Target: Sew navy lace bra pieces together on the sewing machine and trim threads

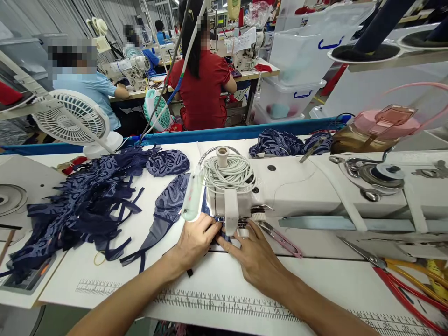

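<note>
Beneath the head of the white sewing machine (294, 184), both hands press on a small piece of dark navy fabric (225, 236). My left hand (198, 237) is closed on its left side, fingertips together beside the needle area. My right hand (252, 252) lies to the right with its fingers spread, fingertips partly hidden by the machine head. A patterned navy piece (172, 198) lies left of the machine. Farther left sits a heap of navy patterned pieces with straps (94, 200). The needle itself cannot be made out.
Pink-handled tweezers (282, 240) lie right of my right hand. Scissors with red and orange handles (388, 275) rest at the far right. A white fan (72, 116) stands at the back left, a pink-lidded jug (385, 123) at the back right. People sit at machines beyond.
</note>
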### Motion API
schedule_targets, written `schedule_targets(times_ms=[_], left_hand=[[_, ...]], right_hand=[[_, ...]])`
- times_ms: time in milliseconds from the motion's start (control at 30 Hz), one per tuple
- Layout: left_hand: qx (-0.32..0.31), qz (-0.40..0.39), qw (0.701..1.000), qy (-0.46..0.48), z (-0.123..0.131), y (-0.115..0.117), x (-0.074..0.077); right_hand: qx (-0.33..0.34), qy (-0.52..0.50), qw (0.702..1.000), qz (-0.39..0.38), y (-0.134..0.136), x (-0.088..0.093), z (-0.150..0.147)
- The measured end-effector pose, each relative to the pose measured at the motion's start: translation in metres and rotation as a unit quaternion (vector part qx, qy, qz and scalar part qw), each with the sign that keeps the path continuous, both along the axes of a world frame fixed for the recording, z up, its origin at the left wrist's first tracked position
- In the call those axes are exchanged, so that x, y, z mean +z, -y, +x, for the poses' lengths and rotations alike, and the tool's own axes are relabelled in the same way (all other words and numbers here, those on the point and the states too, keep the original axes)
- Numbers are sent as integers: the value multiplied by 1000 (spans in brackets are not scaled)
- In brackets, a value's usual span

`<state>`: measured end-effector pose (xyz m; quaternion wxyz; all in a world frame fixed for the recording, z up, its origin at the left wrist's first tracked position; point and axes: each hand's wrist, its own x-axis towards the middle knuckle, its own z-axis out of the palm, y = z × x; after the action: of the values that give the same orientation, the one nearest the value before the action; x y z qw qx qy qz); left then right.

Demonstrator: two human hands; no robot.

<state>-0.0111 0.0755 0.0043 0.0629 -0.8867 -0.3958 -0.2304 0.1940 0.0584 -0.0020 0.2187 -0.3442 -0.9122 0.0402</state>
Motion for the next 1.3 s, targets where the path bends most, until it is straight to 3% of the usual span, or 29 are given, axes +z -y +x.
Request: schedule_targets(times_ms=[167,367,533,767,1100,1300], left_hand=[[92,-3,996,13,11,11,0],[45,-46,992,112,-1,16,0],[48,-49,990,121,0,18,-3],[-4,-84,990,114,-7,8,-5],[48,-84,989,108,-2,6,-1],[27,-76,993,90,-3,5,-1]], right_hand=[[-5,18,999,-29,4,3,-2],[8,22,1000,-2,11,3,-2],[27,8,1000,3,12,3,-1],[15,9,1000,7,8,3,0],[13,40,999,22,7,2,-1],[20,11,999,29,8,4,-1]])
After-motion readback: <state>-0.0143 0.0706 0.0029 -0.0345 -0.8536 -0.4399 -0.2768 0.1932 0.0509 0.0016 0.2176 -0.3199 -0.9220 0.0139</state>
